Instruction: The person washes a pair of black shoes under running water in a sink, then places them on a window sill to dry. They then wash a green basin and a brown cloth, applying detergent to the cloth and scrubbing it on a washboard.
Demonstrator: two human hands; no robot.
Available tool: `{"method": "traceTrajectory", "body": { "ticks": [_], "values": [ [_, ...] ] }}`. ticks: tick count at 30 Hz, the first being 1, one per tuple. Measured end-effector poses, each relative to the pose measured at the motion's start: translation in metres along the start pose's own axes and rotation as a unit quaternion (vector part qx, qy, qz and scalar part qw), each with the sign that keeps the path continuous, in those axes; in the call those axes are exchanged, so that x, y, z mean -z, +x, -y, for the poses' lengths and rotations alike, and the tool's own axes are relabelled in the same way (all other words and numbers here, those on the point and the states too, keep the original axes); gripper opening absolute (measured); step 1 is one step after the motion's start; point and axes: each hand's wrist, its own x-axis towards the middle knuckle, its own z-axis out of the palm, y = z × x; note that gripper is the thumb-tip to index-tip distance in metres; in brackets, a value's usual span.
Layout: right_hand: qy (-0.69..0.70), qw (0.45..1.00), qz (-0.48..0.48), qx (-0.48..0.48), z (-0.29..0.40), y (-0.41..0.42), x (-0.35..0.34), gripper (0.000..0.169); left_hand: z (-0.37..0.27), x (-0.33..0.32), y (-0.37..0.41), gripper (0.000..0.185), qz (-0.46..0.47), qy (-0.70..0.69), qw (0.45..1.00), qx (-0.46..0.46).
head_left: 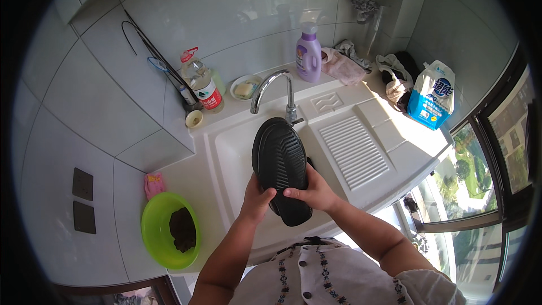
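Over the white sink basin [230, 152], a black slipper [281, 152] with a ridged chevron pattern is held up. A second black edge shows along its left side, perhaps another slipper behind it. My left hand [256, 200] grips the lower left side, its thumb lying on the ridged face. From the right, my right hand [316, 191] grips the other side, thumb pointing inward. Both hands' other fingers are mostly hidden behind the slipper. A chrome gooseneck faucet [272, 79] arches just beyond the slipper's upper end; no water is seen running.
A ribbed washboard [353, 150] is at the right. A purple detergent bottle [309, 53], a soap dish [237, 93], a clear plastic jug [202, 84] and cloths [345, 65] line the back. A blue-and-white detergent pouch [432, 97] stands far right. A green basin [152, 237] holds something dark brown.
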Motion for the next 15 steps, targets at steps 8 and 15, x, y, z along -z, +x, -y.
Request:
{"method": "traceTrajectory", "body": {
  "ticks": [8, 15],
  "values": [
    [-0.309, 0.951, -0.031, -0.001, 0.010, -0.002, -0.009, 0.086, -0.020, -0.015, 0.018, 0.076, -0.137, 0.014, 0.986, -0.096],
    [-0.086, 0.992, -0.063, 0.070, 0.051, 0.019, -0.022, 0.087, -0.010, -0.025, 0.009, 0.066, -0.159, 0.169, 0.964, -0.128]
  ]
}}
